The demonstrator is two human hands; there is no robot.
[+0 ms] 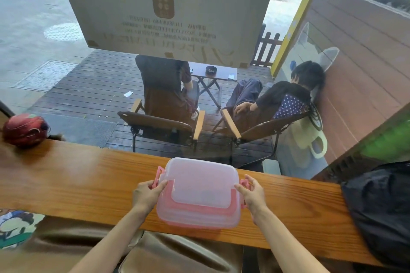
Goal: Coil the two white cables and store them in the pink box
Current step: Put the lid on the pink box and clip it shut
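The pink box (198, 193) stands on the wooden counter (77, 182) right in front of me, its translucent lid on top. My left hand (147, 194) grips the pink side clasp on the box's left. On the right side, my right hand (253, 195) pinches the other pink clasp. Both clasps stick outward from the lid. No white cable shows anywhere; the cloudy lid hides the inside of the box.
A red helmet (25, 128) sits at the counter's far left end. A black bag (381, 210) lies on the counter at the right. A glass window runs along the counter's far edge, with two seated people outside.
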